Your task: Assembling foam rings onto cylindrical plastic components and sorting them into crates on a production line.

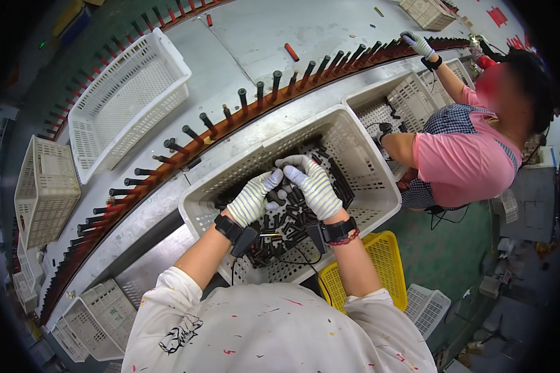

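Observation:
Both my hands, in striped white gloves, meet over a white plastic crate (371, 214) with slotted walls. The crate holds many loose black tube-like pieces (290, 225). My left hand (253, 198) has its fingers curled and its fingertips drawn together. Beside it, my right hand (313, 186) is closed in the same way, its fingertips almost touching the left ones. Whatever lies between the fingers is small, dark and mostly hidden by the gloves. Each wrist carries a black strap with a small box on it.
Beyond the crate curves a rail (230, 127) with upright black-topped pegs. An empty white basket (124, 99) stands on the metal table, left. A yellow basket (389, 261) sits below, right. A co-worker in pink (457, 165) reaches toward the rail at right, beside another crate (410, 93).

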The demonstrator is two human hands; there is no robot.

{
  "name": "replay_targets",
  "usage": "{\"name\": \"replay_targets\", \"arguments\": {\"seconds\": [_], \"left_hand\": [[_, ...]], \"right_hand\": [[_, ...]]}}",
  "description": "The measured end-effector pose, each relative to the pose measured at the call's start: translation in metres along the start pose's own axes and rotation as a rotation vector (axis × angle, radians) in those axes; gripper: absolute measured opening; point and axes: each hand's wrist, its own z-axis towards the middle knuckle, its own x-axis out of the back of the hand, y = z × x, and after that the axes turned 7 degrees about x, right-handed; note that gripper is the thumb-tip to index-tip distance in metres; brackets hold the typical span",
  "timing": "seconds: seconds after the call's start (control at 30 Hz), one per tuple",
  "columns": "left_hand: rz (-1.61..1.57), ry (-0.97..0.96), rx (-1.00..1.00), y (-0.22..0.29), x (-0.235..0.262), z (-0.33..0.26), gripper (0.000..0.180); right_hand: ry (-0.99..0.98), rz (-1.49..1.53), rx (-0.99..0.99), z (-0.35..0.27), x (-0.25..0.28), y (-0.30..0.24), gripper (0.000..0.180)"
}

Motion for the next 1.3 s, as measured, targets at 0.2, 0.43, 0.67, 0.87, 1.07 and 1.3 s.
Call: {"name": "replay_targets", "arguments": {"seconds": [0.2, 0.43, 0.67, 0.87, 1.07, 1.3], "left_hand": [[-0.098, -0.071, 0.048, -0.015, 0.0, -0.002, 0.025], [-0.159, -0.101, 0.14, -0.028, -0.007, -0.018, 0.026], [-0.015, 0.045, 0.173, -0.024, -0.002, -0.026, 0.021], [-0.252, 0.16, -0.109, -0.02, 0.006, -0.021, 0.036], [-0.6, 0.083, -0.324, 0.017, 0.021, -0.035, 0.027], [-0.888, -0.01, -0.316, 0.024, 0.025, -0.047, 0.023]], "right_hand": [[0.409, 0.059, 0.21, 0.062, 0.043, -0.032, 0.026], [0.543, -0.084, 0.421, 0.154, 0.135, -0.052, 0.029], [0.649, -0.588, 0.507, 0.214, 0.181, -0.032, 0.018], [0.56, -1.429, 0.404, 0.277, 0.196, -0.048, 0.04], [0.339, -1.614, 0.353, 0.283, 0.138, -0.067, 0.032], [0.197, -1.57, 0.381, 0.275, 0.12, -0.013, 0.033]]}}
